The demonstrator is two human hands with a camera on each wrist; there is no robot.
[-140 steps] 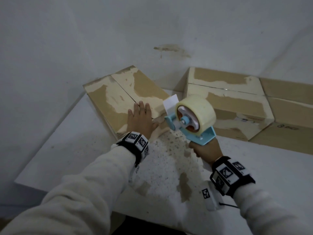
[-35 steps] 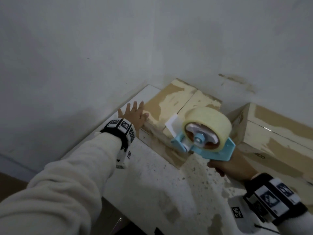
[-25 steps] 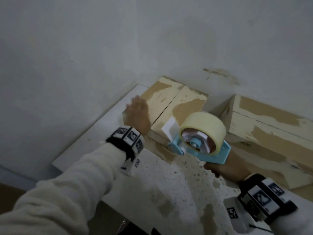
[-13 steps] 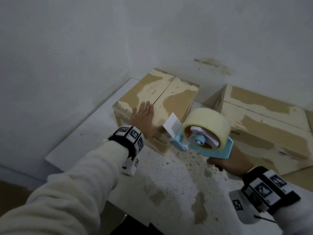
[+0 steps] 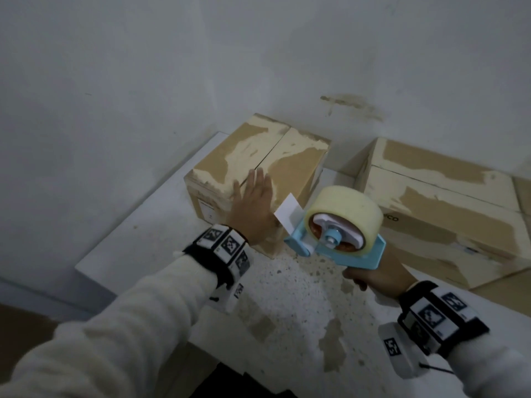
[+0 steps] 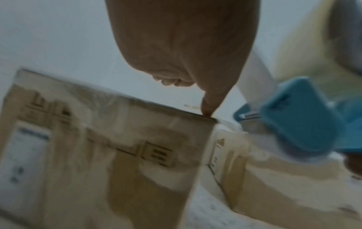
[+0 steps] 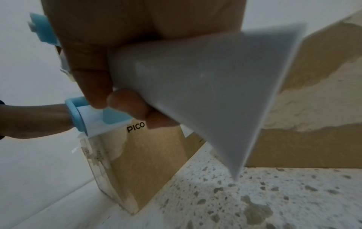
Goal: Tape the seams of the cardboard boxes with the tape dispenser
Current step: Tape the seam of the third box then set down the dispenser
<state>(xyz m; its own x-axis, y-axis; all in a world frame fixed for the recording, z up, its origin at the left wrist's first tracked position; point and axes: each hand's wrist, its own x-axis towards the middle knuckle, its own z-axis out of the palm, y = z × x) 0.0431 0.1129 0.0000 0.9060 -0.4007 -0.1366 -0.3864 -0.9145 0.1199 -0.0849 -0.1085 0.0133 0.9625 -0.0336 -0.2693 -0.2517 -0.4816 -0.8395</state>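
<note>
A small cardboard box with torn, pale patches stands at the table's back left, its top seam running away from me. My left hand lies flat on the box top near the front edge with straight fingers. In the left wrist view the thumb tip touches the box's top edge. My right hand grips the handle of a light blue tape dispenser carrying a cream tape roll, held in the air just right of the box's front corner. In the right wrist view its fingers curl round the pale handle.
A larger cardboard box lies at the right against the wall, with more cardboard beyond it. The white table is speckled with brown residue in front of the boxes. Its left edge runs close to the small box. Walls enclose the back.
The small box has been turned and now stands square on the table. My left hand went from the box's left side to flat on its top. The dispenser stayed near the front corner.
</note>
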